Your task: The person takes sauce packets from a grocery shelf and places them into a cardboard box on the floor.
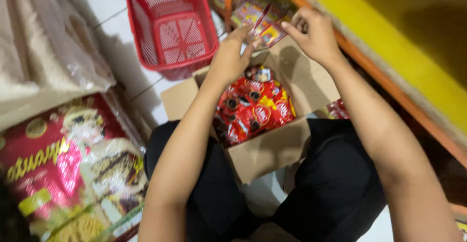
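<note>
Both hands are up just beyond the far edge of the open cardboard box [272,149], and each grip is closed on the same thin red sachet strip [262,20]. Fingers of the left hand [231,57] pinch its lower end, while the right hand [314,32] curls around it from the other side; the strip is blurred, so I cannot tell exactly how tight either pinch is. That strip hangs above the far flap of the box, in front of more bright packets [253,13] stacked on the low shelf behind the box. Inside the box lies a heap of glossy red snack packets [255,105], filling most of it. The box itself sits on the pale floor between the person's knees, which are in black trousers. To the left of the box and a little farther away stands a red plastic basket [170,27]. Nearer, well left of the box, lies a large red and pink printed bag [68,169] under clear-wrapped pale sacks [48,42]. Right of the box runs a yellow shelf board with an orange edge [389,52].
</note>
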